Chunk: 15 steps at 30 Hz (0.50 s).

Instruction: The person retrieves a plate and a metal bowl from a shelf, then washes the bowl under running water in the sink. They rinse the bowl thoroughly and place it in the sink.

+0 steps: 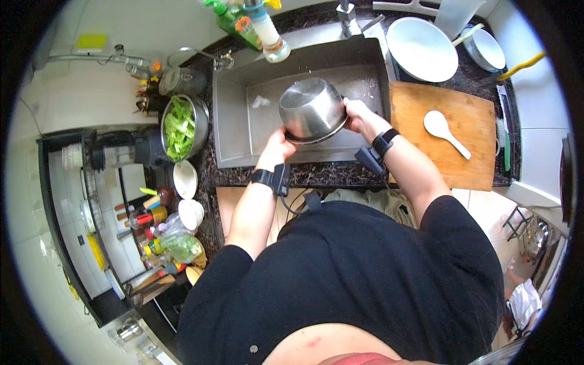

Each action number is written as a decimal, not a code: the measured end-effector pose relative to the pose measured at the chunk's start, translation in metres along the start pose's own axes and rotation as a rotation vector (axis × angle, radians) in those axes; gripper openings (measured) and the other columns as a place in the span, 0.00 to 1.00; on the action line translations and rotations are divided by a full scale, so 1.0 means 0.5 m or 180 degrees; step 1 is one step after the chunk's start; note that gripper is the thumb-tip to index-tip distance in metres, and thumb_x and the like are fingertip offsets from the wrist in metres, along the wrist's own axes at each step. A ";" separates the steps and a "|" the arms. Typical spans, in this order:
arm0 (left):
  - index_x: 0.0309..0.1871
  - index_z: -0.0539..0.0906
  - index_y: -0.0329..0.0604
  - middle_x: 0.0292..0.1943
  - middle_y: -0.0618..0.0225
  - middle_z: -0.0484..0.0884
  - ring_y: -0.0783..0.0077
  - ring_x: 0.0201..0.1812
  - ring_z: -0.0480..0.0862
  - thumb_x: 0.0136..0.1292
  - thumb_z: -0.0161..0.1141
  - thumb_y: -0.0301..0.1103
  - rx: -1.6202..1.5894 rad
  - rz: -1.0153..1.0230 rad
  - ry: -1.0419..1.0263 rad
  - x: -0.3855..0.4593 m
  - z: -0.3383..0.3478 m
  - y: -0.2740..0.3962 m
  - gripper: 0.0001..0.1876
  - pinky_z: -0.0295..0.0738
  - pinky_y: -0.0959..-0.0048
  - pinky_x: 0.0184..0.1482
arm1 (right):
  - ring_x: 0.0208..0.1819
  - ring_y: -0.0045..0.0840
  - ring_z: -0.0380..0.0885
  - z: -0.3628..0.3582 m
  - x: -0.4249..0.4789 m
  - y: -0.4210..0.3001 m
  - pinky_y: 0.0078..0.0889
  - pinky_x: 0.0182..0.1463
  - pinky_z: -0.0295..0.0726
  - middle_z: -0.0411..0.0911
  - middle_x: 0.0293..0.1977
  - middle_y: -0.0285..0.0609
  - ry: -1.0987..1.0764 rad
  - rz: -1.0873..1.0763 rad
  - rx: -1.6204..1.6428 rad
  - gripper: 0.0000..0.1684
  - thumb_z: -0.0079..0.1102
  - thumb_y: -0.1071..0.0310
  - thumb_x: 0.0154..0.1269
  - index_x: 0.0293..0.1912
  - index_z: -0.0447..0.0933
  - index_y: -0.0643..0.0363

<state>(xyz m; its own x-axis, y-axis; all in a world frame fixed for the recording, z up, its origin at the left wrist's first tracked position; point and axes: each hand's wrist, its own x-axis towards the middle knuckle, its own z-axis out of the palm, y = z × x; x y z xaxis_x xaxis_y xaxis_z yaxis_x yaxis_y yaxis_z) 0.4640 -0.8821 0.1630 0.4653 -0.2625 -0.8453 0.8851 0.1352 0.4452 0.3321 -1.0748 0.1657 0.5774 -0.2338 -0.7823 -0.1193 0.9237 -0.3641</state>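
Observation:
Both my hands hold a stainless steel bowl or pot (pixel 310 107) upside down over the metal sink (pixel 232 157), its base facing up. My left hand (pixel 279 145) grips the rim at the lower left. On the right side, my right hand (pixel 358 116) has the rim between thumb and fingers. The inside of the vessel is hidden. A small whitish clump (pixel 260 101) lies on the sink floor, and a few white specks are near the far side. Above the sink's back edge stands a faucet-like white and blue filter (pixel 269 39).
Right of the sink, a white rice paddle (pixel 445 130) lies on a wooden cutting board (pixel 410 159), with a large white bowl (pixel 422 50) behind. To the left stand a metal bowl of green leaves (pixel 180 127) and two white bowls (pixel 190 214). A green bottle (pixel 237 25) is behind the sink.

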 end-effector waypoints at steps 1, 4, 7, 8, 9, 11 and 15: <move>0.48 0.75 0.35 0.45 0.59 0.79 0.64 0.41 0.79 0.69 0.44 0.30 -0.0065 -0.0069 0.0123 0.019 0.011 0.004 0.12 0.76 0.63 0.50 | 0.30 0.29 0.77 -0.012 0.031 0.006 0.38 0.34 0.81 0.77 0.32 0.39 0.0136 -0.0133 0.0013 0.24 0.35 0.52 0.74 0.38 0.74 0.59; 0.53 0.72 0.33 0.52 0.55 0.76 0.62 0.50 0.76 0.71 0.42 0.30 -0.0126 -0.0082 -0.0438 -0.043 0.037 0.006 0.14 0.72 0.60 0.57 | 0.29 0.26 0.76 -0.005 -0.046 -0.029 0.35 0.31 0.79 0.76 0.29 0.37 0.0039 -0.0640 -0.0596 0.16 0.43 0.57 0.69 0.36 0.75 0.57; 0.57 0.69 0.31 0.59 0.52 0.70 0.58 0.57 0.71 0.70 0.43 0.30 0.0220 -0.0307 -0.0202 -0.081 0.053 0.006 0.16 0.66 0.53 0.63 | 0.30 0.25 0.76 -0.005 -0.084 -0.037 0.32 0.32 0.76 0.75 0.25 0.35 0.0391 -0.0697 -0.1186 0.11 0.48 0.60 0.63 0.33 0.76 0.54; 0.58 0.68 0.31 0.60 0.51 0.69 0.56 0.59 0.70 0.70 0.42 0.32 0.0272 -0.0460 -0.0195 -0.068 0.042 0.006 0.17 0.65 0.51 0.63 | 0.29 0.26 0.75 -0.025 -0.050 -0.028 0.31 0.30 0.75 0.74 0.23 0.36 0.0426 -0.0398 -0.1817 0.12 0.47 0.58 0.64 0.34 0.77 0.53; 0.59 0.67 0.31 0.62 0.50 0.67 0.54 0.61 0.69 0.71 0.42 0.33 0.0329 -0.0608 -0.0204 -0.058 0.047 0.005 0.18 0.65 0.49 0.63 | 0.27 0.27 0.74 -0.047 -0.014 -0.024 0.29 0.27 0.74 0.74 0.22 0.36 0.0468 -0.0100 -0.2439 0.14 0.46 0.57 0.65 0.35 0.77 0.53; 0.60 0.67 0.34 0.64 0.52 0.65 0.54 0.62 0.67 0.71 0.42 0.36 0.0548 -0.0147 -0.0010 0.006 -0.005 0.004 0.20 0.62 0.47 0.63 | 0.23 0.30 0.73 -0.028 -0.037 -0.020 0.36 0.19 0.69 0.77 0.28 0.45 0.0656 -0.0510 -0.2833 0.24 0.42 0.50 0.69 0.43 0.79 0.59; 0.57 0.71 0.41 0.55 0.57 0.74 0.56 0.57 0.72 0.70 0.41 0.41 0.1247 -0.0353 -0.0149 -0.046 0.010 0.025 0.19 0.63 0.45 0.60 | 0.27 0.32 0.75 -0.038 -0.047 -0.016 0.40 0.24 0.72 0.79 0.34 0.49 0.0352 -0.1078 -0.2315 0.26 0.45 0.50 0.66 0.43 0.78 0.65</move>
<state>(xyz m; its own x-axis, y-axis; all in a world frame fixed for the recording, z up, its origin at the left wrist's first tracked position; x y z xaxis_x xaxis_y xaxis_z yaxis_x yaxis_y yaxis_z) 0.4642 -0.8792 0.1894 0.3585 -0.2995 -0.8842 0.8578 -0.2680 0.4386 0.3043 -1.0827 0.1773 0.5977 -0.5293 -0.6021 -0.4696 0.3776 -0.7981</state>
